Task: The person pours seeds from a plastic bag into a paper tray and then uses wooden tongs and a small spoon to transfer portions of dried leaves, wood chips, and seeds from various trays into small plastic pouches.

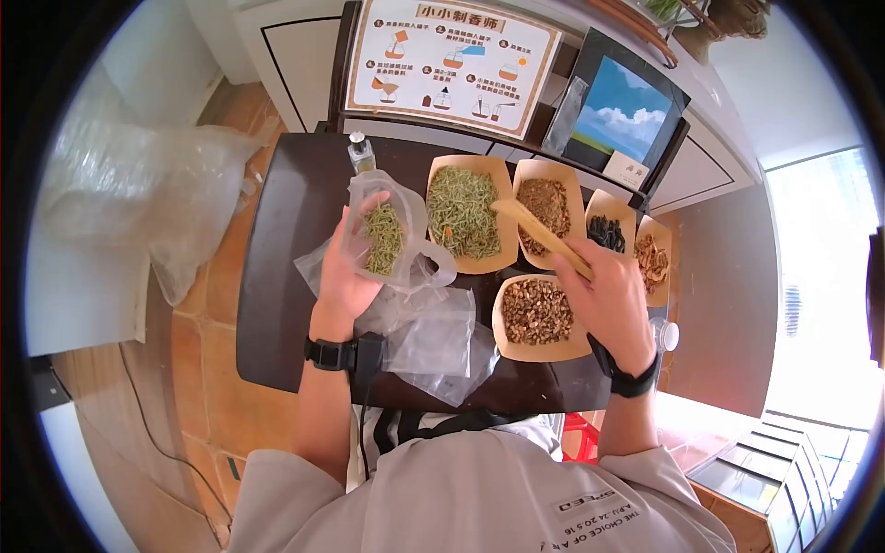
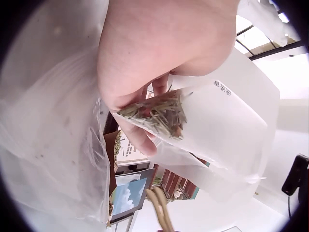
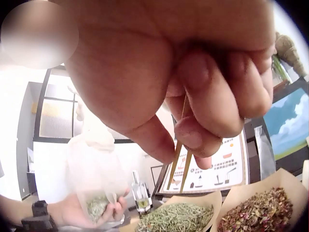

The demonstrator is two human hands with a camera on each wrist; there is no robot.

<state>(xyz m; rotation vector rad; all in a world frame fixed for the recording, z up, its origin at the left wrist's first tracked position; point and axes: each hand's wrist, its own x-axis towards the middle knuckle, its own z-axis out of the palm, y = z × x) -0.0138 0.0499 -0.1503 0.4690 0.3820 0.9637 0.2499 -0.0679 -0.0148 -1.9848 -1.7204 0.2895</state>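
My left hand point(image 1: 343, 286) holds a translucent pouch point(image 1: 417, 214) from beneath, over the left of the table. Dried green needle-like herb point(image 1: 383, 241) lies inside it, gathered in a corner in the left wrist view. My right hand point(image 1: 608, 295) grips slim wooden tongs point(image 1: 542, 236), their two prongs showing in the right wrist view point(image 3: 179, 169). The tongs' tips reach over the gap between a paper tray point(image 1: 510, 247) of the same green herb and a tray point(image 1: 575, 198) of brown crumbled bits. Nothing shows between the tips.
Below my right hand sits a paper tray point(image 1: 544, 352) of mixed brown pieces. Trays of black pieces point(image 1: 605, 230) and shavings point(image 1: 653, 263) stand to the right. Clear plastic bags point(image 1: 433, 336) lie in front; a glass bottle point(image 1: 360, 155) and picture board point(image 1: 452, 69) stand behind.
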